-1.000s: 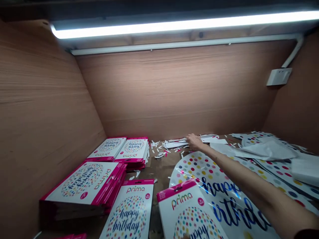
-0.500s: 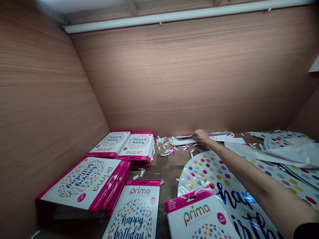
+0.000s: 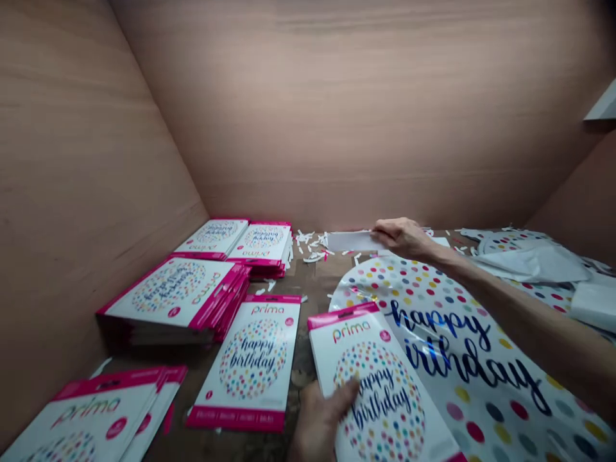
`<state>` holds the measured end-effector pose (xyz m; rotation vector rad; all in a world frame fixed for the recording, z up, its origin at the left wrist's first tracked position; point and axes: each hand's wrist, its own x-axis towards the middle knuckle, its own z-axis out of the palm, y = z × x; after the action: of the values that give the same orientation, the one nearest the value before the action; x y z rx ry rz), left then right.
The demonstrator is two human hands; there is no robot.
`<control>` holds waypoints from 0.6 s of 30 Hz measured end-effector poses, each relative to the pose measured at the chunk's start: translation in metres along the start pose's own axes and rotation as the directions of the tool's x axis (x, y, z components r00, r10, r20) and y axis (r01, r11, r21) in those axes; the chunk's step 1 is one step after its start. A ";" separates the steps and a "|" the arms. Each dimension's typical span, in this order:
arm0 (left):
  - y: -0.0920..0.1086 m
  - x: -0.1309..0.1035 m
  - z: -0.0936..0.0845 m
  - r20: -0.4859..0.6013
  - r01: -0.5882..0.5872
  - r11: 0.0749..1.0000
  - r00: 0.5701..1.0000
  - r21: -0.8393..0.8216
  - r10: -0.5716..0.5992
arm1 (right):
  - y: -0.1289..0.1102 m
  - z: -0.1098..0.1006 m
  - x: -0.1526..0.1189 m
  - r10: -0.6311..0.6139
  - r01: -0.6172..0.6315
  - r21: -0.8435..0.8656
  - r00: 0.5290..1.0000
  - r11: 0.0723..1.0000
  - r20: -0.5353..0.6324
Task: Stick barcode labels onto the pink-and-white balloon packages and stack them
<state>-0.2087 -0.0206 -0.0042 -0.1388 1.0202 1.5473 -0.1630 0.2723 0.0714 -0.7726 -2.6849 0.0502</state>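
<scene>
Wood-grain panels [image 3: 86, 192] enclose our brown worktop [image 3: 315, 282]. Our left hand [image 3: 317, 420] grasps a prima "happy birthday" packet [image 3: 380, 385] by its left edge, partly covering the polka-dot foil balloon [image 3: 462, 366]; our right hand [image 3: 402, 237] pinches a white paper strip [image 3: 349, 242] near the back panel [image 3: 327, 128].

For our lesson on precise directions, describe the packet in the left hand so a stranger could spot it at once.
Below the wooden back wall, find the large dotted sheet lettered in dark blue. Overlapping its left side is the packet, white with a pink top band. Unlike similar packets nearby, it is gripped by the left hand.
</scene>
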 end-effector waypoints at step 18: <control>-0.018 -0.022 0.011 0.119 -0.202 0.977 0.974 0.074 0.192 | -0.058 -0.027 -0.163 -0.153 0.097 0.159 0.907 0.983 0.393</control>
<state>-0.1821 -0.0317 0.0071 0.1111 1.0345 1.6675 -0.0543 0.1363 0.0529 -0.5968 -3.0734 0.3991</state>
